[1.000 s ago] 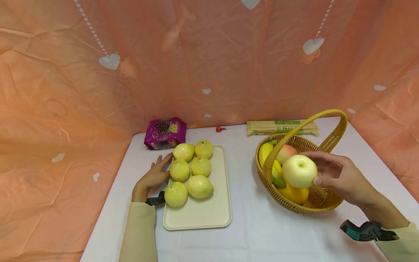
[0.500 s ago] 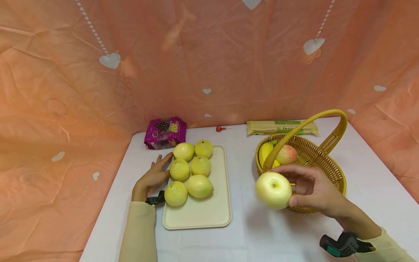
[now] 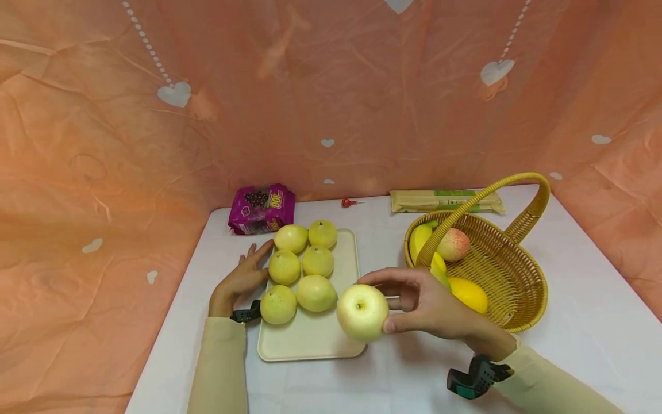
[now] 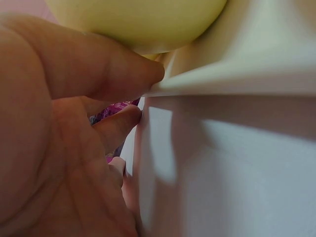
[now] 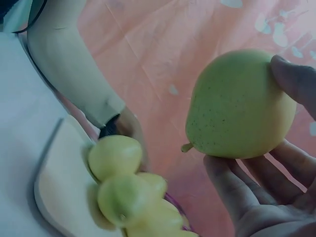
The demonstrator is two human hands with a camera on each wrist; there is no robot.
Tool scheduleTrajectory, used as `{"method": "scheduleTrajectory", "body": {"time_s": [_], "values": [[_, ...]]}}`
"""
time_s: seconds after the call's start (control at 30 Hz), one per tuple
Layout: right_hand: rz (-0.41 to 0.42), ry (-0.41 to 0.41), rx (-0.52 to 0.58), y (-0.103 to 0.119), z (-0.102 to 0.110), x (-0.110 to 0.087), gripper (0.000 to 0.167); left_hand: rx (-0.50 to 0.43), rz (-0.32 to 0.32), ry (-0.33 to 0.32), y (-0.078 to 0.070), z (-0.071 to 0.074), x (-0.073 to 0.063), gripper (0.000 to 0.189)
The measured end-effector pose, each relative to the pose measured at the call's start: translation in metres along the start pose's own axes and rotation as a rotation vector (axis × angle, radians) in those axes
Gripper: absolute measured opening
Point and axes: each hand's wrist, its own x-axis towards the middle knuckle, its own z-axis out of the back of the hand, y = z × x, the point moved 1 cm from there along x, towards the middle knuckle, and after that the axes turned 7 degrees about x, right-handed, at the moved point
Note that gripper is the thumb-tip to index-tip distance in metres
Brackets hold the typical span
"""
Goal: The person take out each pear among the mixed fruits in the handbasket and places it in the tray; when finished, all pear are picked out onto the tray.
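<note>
My right hand (image 3: 431,305) holds a pale yellow-green pear (image 3: 362,312) above the near right corner of the cream tray (image 3: 305,346). In the right wrist view the pear (image 5: 242,103) shows its speckled skin and short stem, with the thumb on one side and fingers on the other. Several yellow-green fruits (image 3: 316,293) stand in uneven rows on the tray, toward its left and far side. At the tray's left edge lies my left hand (image 3: 244,282), fingers extended. In the left wrist view its thumb (image 4: 113,71) touches the tray's rim under one fruit.
A wicker basket (image 3: 532,287) with a tall handle stands at right, holding bananas (image 3: 421,238), a peach (image 3: 454,244) and a yellow fruit (image 3: 469,294). Behind lie a purple packet (image 3: 262,209), a small red-handled pin-like item (image 3: 346,202) and a long beige-green packet (image 3: 445,201).
My right hand has carried the pear left, from over the basket to the tray's near right corner. The basket's contents are uncovered again. My left hand has stayed at the tray's edge.
</note>
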Motion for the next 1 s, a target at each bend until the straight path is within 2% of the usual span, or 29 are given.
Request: {"method": "scheduleTrajectory", "body": {"time_s": [0.3, 0.67, 0.83, 1.0], "values": [[-0.098, -0.003, -0.011, -0.025, -0.017, 0.034, 0.063, 0.014, -0.007, -0.001, -0.001, 0.0, 0.001, 0.083], [-0.163, 0.006, -0.137, -0.061, -0.04, 0.058, 0.056, 0.034, -0.023, -0.011, -0.001, 0.001, 0.001, 0.084], [-0.121, -0.012, -0.354, -0.071, -0.049, 0.065, 0.056, 0.027, -0.029, -0.01, 0.0, 0.0, 0.0, 0.082], [0.033, -0.016, -0.736, -0.075, -0.062, 0.069, 0.056, 0.03, -0.027, -0.011, 0.0, 0.0, 0.0, 0.082]]}}
